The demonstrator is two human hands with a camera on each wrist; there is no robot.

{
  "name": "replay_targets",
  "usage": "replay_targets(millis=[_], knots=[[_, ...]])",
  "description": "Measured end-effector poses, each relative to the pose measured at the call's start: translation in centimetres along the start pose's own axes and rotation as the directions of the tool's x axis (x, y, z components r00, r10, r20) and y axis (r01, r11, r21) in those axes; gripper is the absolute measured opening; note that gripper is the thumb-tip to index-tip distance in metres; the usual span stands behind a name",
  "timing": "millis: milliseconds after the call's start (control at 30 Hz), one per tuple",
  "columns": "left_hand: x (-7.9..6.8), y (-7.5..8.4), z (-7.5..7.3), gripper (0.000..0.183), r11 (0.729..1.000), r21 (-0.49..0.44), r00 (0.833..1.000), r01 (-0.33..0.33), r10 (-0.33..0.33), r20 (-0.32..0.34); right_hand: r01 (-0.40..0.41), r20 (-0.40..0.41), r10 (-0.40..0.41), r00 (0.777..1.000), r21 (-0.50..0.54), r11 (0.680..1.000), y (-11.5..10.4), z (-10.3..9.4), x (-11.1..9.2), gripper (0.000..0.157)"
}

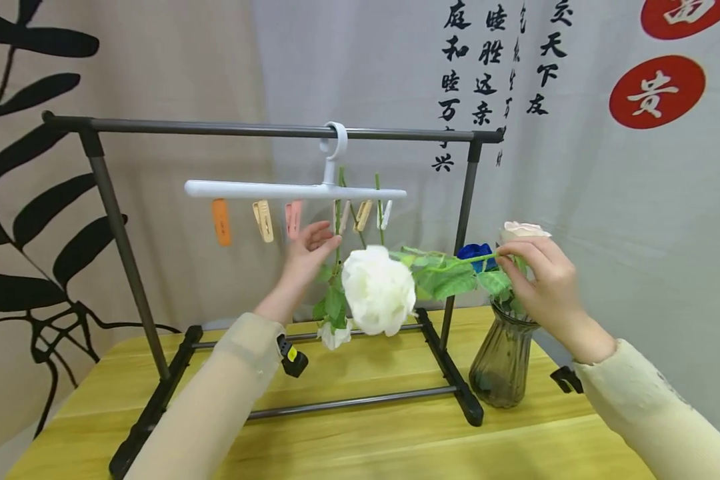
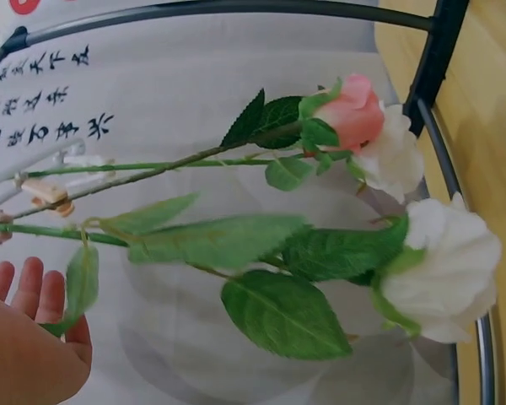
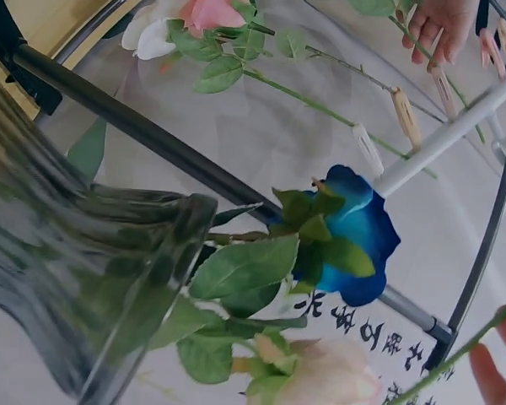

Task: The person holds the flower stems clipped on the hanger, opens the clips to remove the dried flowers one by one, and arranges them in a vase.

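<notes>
My right hand (image 1: 543,273) pinches the green stem (image 1: 477,258) of a white rose (image 1: 379,291), held sideways with its bloom pointing left in front of the rack. My left hand (image 1: 306,252) is raised below a white hanger (image 1: 294,191), its fingers loosely bent beside a hanging stem (image 1: 338,223). Several clothespins hang from the hanger, including a tan one (image 1: 363,215) and a white one (image 1: 385,215) at stems. In the left wrist view, a pink rose (image 2: 354,114) and white roses (image 2: 447,270) hang bloom-down; the head view hides the pink one.
The hanger hooks over the top bar (image 1: 216,128) of a dark metal rack standing on the wooden table (image 1: 360,440). A grey glass vase (image 1: 503,367) stands right of the rack with a blue rose (image 1: 475,253) and a pale pink rose (image 1: 523,230). Behind hangs a printed curtain (image 1: 360,60).
</notes>
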State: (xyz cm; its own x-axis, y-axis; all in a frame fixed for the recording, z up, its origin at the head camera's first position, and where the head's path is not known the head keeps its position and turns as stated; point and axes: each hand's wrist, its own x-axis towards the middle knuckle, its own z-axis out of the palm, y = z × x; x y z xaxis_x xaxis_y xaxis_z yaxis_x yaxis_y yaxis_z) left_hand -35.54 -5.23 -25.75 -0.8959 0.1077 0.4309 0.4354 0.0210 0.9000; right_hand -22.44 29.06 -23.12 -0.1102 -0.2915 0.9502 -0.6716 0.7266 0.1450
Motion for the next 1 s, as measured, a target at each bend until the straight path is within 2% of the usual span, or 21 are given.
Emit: replay_targets(millis=[100,267,367,433,467,533,567,700,800,900,967,1000], knots=[[0.3,0.2,0.5,0.053,1.000,0.006,1.000,0.006,-0.006,0.004,-0.063,-0.005,0.063,0.998,-0.015,0.998,0.2,-0.5,-0.1,0.024],[0.6,0.5,0.8,0.053,0.999,-0.029,0.999,0.038,-0.038,-0.007,-0.171,0.007,0.172,0.985,-0.041,0.984,0.6,-1.3,-0.7,0.025],[0.8,0.5,1.0,0.053,0.997,-0.052,0.999,0.049,-0.050,-0.003,-0.265,0.016,0.266,0.964,-0.057,0.963,0.9,-1.8,-1.4,0.022],[0.9,0.7,1.2,0.054,0.997,-0.048,0.998,0.056,-0.056,0.003,-0.345,0.017,0.346,0.938,-0.044,0.938,1.1,-2.1,-2.0,0.016],[1.0,0.7,1.3,0.054,0.997,-0.044,0.998,0.059,-0.059,0.008,-0.390,0.016,0.390,0.921,-0.034,0.920,1.2,-2.3,-2.3,0.014],[1.0,0.8,1.4,0.055,0.997,-0.026,0.998,0.066,-0.065,0.013,-0.496,0.018,0.496,0.868,-0.009,0.869,1.5,-2.5,-2.9,0.012],[1.0,0.9,1.4,0.055,0.998,-0.024,0.998,0.066,-0.066,0.016,-0.550,0.026,0.550,0.835,0.006,0.835,1.6,-2.6,-3.2,0.012],[1.0,1.0,1.4,0.055,0.997,-0.024,0.997,0.068,-0.067,0.024,-0.740,0.087,0.735,0.672,0.058,0.670,2.4,-2.9,-4.5,0.020],[0.9,1.0,1.4,0.054,0.997,-0.034,0.998,0.064,-0.063,0.020,-0.819,0.152,0.805,0.574,0.086,0.568,3.3,-3.1,-5.5,0.027],[0.8,1.2,1.3,0.051,0.998,-0.036,0.998,0.058,-0.058,0.013,-0.863,0.204,0.839,0.504,0.076,0.500,4.0,-3.3,-6.6,0.034],[0.6,1.2,1.3,0.050,0.998,-0.037,0.998,0.055,-0.054,0.013,-0.875,0.222,0.850,0.478,0.036,0.483,4.4,-3.5,-7.3,0.039],[0.6,1.3,1.2,0.050,0.998,-0.034,0.999,0.052,-0.052,0.014,-0.874,0.224,0.852,0.474,0.002,0.486,4.6,-3.5,-7.6,0.041]])
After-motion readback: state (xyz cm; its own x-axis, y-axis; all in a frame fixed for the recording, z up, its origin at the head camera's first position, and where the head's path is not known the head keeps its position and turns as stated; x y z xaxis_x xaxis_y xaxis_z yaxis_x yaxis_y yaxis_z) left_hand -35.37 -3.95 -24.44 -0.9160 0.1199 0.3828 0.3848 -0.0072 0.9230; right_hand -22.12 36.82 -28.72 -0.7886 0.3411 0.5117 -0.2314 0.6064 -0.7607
